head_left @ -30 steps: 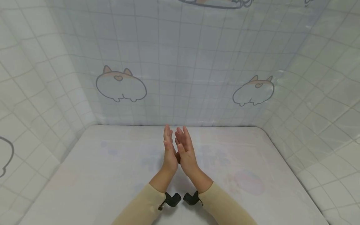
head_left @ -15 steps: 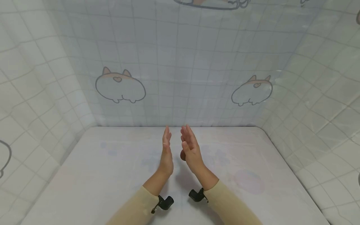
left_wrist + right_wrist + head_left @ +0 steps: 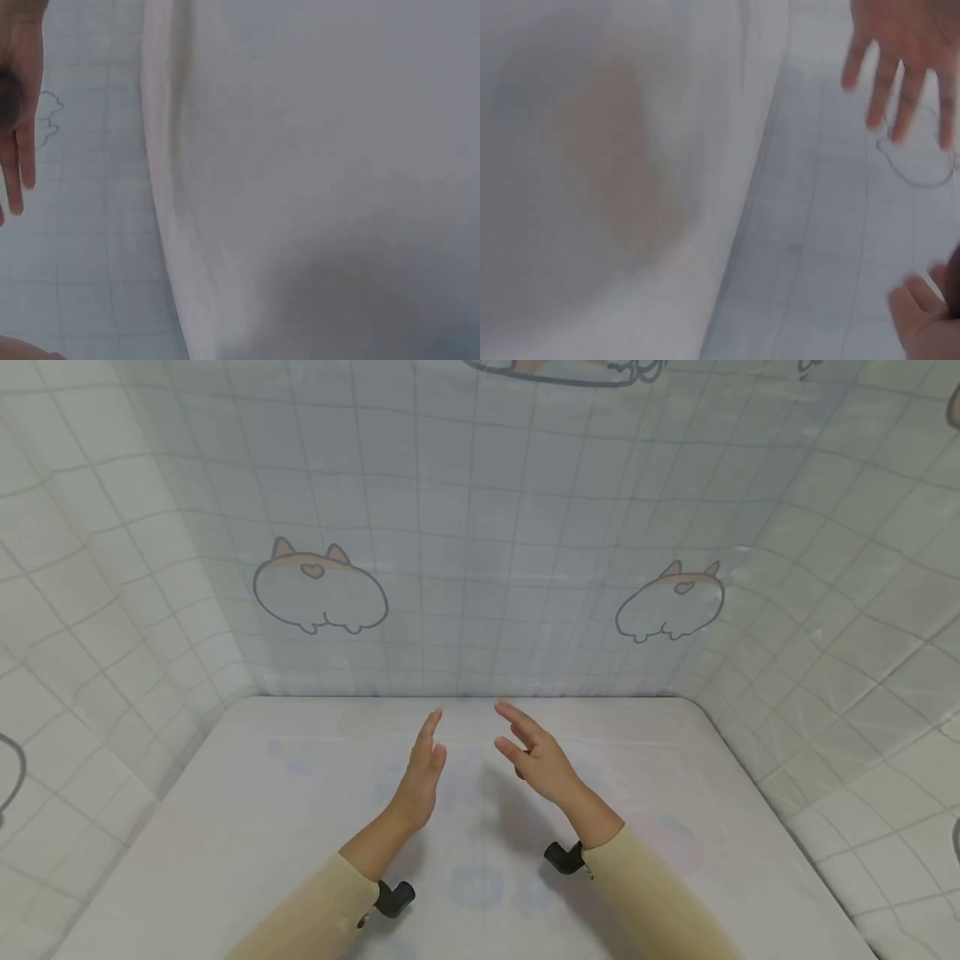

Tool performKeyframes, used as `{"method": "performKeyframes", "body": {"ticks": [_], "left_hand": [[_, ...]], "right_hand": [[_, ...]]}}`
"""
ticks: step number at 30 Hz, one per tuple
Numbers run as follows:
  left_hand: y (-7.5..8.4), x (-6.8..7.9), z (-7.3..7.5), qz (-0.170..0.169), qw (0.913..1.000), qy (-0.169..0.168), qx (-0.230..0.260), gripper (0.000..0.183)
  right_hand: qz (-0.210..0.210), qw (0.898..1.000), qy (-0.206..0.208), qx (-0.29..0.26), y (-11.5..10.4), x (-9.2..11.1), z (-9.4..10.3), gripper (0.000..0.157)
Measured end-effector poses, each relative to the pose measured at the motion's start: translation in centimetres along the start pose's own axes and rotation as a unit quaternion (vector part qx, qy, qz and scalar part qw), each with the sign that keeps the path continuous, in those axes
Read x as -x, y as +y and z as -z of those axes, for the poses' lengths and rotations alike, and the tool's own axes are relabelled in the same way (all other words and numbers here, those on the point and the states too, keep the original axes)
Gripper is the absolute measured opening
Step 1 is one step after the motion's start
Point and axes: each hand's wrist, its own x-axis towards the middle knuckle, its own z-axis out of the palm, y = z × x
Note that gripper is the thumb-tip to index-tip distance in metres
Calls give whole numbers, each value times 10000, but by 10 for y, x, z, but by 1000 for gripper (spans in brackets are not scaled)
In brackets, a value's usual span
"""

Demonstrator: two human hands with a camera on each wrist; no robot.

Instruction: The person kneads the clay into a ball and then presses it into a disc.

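Observation:
In the head view my left hand (image 3: 417, 781) is raised above the table, its fingers straight and holding nothing. Facing it across a gap is my right hand (image 3: 546, 767), with fingers extended and thumb apart. A small brown ball (image 3: 9, 103) sits against the right palm in the left wrist view; its kind is not clear. From the head it is mostly hidden behind the right thumb. The right wrist view shows the left hand's spread fingers (image 3: 907, 97) and, at the lower right edge, part of the right hand (image 3: 919, 319) beside the dark ball.
Beneath both hands lies a pale table (image 3: 300, 852) with faint coloured prints. A grid-patterned sheet with cartoon animal drawings (image 3: 321, 589) hangs behind it and along both sides. Each sleeve carries a small black wrist camera (image 3: 395, 899).
The hands have parted from near palm-to-palm, the left going left and the right going right. The ball that was between them has stayed with the right hand.

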Motion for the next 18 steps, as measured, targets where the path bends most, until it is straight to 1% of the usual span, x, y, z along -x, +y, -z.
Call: {"method": "performKeyframes", "body": {"ticks": [3,5,7,9,12,15,18], "left_hand": [[-4,2,10,240,9973,-188,-663,68],[-7,4,17,395,9913,-349,-1209,65],[-10,7,23,521,9816,-533,-1757,65],[-14,10,28,622,9691,-712,-2276,66],[-20,16,36,769,9506,-951,-2854,70],[-26,21,44,932,9362,-1133,-3194,74],[-34,23,52,1151,9211,-1349,-3467,78]], "right_hand": [[-498,9958,-388,670,3,0,14,58],[-733,9884,-676,1148,7,0,21,59],[-910,9784,-941,1599,14,2,27,59],[-1088,9664,-1177,2012,23,4,33,58],[-1366,9501,-1425,2416,39,8,41,57],[-1545,9371,-1557,2716,52,11,50,57],[-1489,9280,-1566,3036,64,13,59,57]]}}
